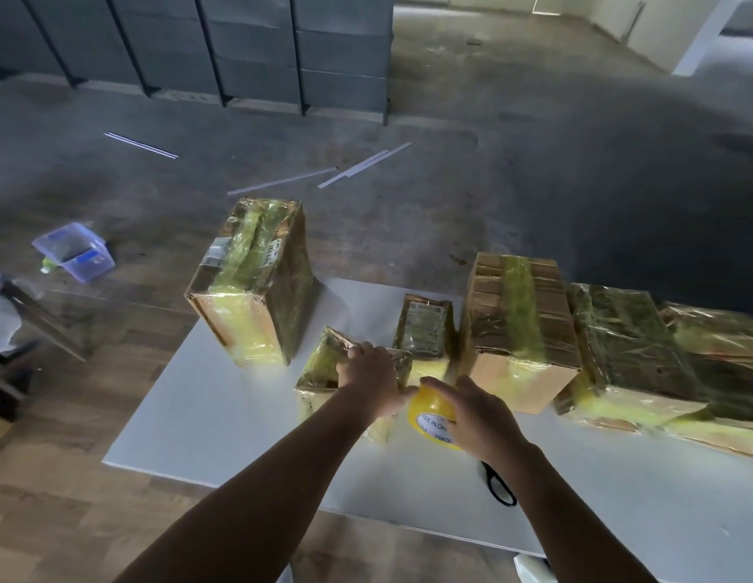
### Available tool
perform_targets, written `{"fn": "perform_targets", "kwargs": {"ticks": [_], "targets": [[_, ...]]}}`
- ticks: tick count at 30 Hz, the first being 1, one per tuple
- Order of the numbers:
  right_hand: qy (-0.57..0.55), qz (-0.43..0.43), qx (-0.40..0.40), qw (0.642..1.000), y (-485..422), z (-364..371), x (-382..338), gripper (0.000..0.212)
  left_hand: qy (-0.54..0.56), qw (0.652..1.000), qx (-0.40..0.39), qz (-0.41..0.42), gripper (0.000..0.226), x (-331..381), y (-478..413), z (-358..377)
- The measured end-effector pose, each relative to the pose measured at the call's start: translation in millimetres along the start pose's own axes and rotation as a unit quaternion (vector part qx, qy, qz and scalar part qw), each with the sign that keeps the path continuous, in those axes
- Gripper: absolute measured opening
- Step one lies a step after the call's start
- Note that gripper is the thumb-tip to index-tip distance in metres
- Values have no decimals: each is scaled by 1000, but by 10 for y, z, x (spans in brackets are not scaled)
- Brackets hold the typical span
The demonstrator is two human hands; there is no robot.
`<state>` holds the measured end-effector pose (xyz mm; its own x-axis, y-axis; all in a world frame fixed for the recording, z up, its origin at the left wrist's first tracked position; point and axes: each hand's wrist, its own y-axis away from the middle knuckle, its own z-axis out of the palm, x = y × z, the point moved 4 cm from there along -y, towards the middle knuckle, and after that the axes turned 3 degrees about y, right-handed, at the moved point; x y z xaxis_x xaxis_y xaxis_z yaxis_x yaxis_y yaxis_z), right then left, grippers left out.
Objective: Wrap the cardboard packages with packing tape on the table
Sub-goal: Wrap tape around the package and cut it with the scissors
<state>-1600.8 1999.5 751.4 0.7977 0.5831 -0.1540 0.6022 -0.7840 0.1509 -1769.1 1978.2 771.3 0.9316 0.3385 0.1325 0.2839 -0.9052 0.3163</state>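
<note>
A small cardboard package [324, 363], wrapped in yellowish tape, stands near the middle of the white table [223, 414]. My left hand [372, 378] lies over its top right side, fingers curved on it. Right beside it, my right hand [478, 414] grips a yellow roll of packing tape [429, 416] with printed white core. The roll sits just right of the package, close against it. Whether a strip runs from roll to package is hidden by my hands.
Other taped boxes stand on the table: a tall one [253, 279] at the back left, a small one [425, 330] behind my hands, larger ones [518, 330] [631, 351] to the right. Black scissors [499, 486] lie by my right wrist. A plastic bin [74, 252] sits on the floor.
</note>
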Motion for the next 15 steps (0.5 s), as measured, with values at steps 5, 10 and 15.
{"fn": "perform_targets", "kwargs": {"ticks": [5, 10, 15], "targets": [[-33, 6, 3, 999, -56, 75, -66, 62, -43, 998, 6, -44, 80, 116, -21, 9], [-51, 11, 8, 999, -52, 142, -93, 67, -54, 997, 4, -56, 69, 159, -30, -7], [-32, 0, 22, 999, -43, 84, -128, 73, -83, 997, 9, -2, 58, 171, 36, -40]]}}
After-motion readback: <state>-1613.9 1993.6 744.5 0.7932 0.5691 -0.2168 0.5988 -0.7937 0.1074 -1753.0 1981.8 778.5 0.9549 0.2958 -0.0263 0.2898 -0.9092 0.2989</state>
